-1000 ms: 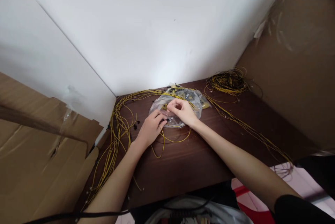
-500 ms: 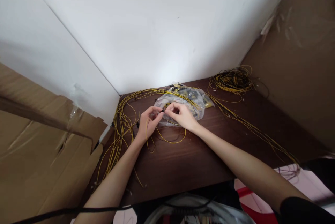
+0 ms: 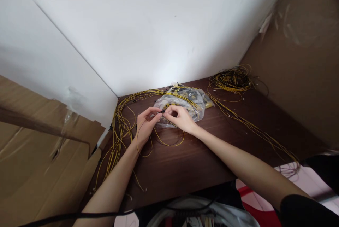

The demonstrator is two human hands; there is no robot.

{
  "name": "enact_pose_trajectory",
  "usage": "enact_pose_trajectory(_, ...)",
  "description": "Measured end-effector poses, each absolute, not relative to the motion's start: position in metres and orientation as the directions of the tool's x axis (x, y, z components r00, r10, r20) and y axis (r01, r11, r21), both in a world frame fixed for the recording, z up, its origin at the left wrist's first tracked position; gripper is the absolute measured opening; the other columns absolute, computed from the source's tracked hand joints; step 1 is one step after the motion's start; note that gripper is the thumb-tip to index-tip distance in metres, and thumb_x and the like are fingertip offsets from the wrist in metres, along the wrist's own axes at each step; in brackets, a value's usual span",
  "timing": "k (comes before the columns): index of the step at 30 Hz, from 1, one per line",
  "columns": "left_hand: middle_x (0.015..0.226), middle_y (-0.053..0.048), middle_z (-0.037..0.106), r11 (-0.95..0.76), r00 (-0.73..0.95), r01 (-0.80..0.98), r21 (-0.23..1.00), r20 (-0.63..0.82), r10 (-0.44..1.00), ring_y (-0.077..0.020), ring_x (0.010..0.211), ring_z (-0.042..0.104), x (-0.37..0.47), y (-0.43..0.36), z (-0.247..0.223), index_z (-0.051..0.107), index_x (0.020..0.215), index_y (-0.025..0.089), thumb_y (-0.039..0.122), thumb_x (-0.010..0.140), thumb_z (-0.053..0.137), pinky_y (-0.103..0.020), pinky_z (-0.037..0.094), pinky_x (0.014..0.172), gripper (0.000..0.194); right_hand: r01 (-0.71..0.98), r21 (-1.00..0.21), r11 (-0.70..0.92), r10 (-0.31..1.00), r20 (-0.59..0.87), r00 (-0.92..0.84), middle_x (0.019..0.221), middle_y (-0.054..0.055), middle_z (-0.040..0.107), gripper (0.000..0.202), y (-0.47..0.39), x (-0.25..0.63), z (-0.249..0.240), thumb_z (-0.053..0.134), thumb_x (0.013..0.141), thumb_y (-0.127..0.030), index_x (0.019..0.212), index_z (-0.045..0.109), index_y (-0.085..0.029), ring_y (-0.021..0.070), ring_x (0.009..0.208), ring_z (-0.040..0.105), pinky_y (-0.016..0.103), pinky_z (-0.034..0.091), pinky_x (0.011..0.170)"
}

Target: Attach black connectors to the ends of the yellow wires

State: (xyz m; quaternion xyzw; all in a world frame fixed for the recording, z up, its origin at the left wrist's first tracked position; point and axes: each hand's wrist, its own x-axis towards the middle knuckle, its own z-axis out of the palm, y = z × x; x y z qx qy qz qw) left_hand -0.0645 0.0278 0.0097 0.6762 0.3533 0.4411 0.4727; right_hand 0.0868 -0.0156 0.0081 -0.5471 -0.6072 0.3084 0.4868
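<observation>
My left hand (image 3: pixel 147 122) and my right hand (image 3: pixel 180 116) meet fingertip to fingertip over the table. Between them is a small black connector (image 3: pixel 162 111), pinched by the left thumb and forefinger; the right fingertips press at its other side. A thin yellow and black wire (image 3: pixel 172 145) loops below both hands, and another loop hangs around the left wrist. Just behind the hands lies a clear plastic bag (image 3: pixel 200 114) with small yellow and black parts in it. The exact shape of the connector is too small to make out.
Yellow wires (image 3: pixel 116 131) spread along the left of the brown table (image 3: pixel 180 170). A coiled wire bundle (image 3: pixel 233 80) sits at the back right, with more wires (image 3: pixel 254 128) running to the front edge. Cardboard (image 3: pixel 39 163) flanks the left, a carton (image 3: pixel 299 64) the right.
The view has shifted slightly. Both hands stay together at the connector, and the wire loop by my left wrist has swung and opened wider.
</observation>
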Motion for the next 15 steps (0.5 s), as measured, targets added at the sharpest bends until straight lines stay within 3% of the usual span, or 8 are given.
enact_pose_trajectory(7,0.078,-0.002,0.061,-0.413,0.314,0.135,0.901,0.357,0.880,-0.0120,0.069,0.056,-0.0656,0.0292,0.0060,0.063,0.081,0.016,0.026,0.072,0.064,-0.023,0.045,0.063,0.013,0.260,-0.949,0.176,0.974,0.206,0.093,0.062,-0.001,0.058,0.012,-0.0145,0.0872,0.0100,0.055,0.073,-0.027,0.069,0.058,-0.016,0.0096,0.054,0.048,0.022,0.037,0.053)
enact_pose_trajectory(15,0.084,-0.003,0.058,-0.562,0.353,0.156,0.812,0.486,0.800,-0.0131,0.075,0.056,-0.0658,0.0283,0.0032,0.064,0.082,0.017,0.023,0.075,0.061,-0.025,0.046,0.068,0.009,0.284,-0.950,0.133,0.974,0.179,0.141,0.062,-0.001,0.059,0.009,-0.0148,0.0865,0.0103,0.055,0.070,-0.024,0.066,0.058,-0.016,0.0101,0.055,0.049,0.022,0.038,0.054)
